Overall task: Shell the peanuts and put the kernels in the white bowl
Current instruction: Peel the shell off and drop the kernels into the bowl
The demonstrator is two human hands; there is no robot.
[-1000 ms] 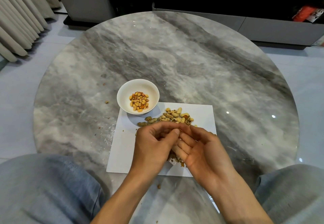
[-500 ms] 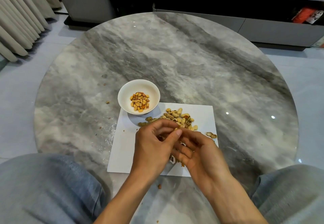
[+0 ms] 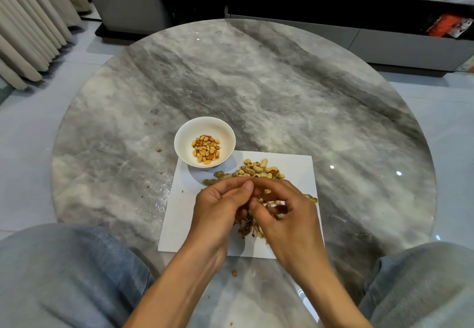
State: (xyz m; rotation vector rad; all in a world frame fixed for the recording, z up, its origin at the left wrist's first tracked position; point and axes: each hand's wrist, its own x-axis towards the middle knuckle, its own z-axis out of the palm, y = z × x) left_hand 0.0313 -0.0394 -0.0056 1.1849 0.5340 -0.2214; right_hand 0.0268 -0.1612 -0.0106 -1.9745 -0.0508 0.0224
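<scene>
White round ceramic bowl (image 3: 179,141) holds a small heap of tan kernels (image 3: 206,149), on the paper sheet's (image 3: 179,220) far left corner. Unshelled pale peanuts (image 3: 256,169) remain mid-sheet; broken shells (image 3: 250,227) lie nearer. Left hand (image 3: 218,208) and right hand (image 3: 287,215) together pinch something, likely a peanut, hidden between them. Partway done, I judge.

One white bowl (image 3: 204,132) stands on one round marble desk (image 3: 282,91), beside one white paper sheet (image 3: 295,168). Two hands work over the sheet, the left hand (image 3: 218,209) and the right hand (image 3: 289,215). The kernels (image 3: 206,148) in the bowl and the unshelled peanuts (image 3: 256,168) on the sheet are too many and too heaped to count exactly.
</scene>
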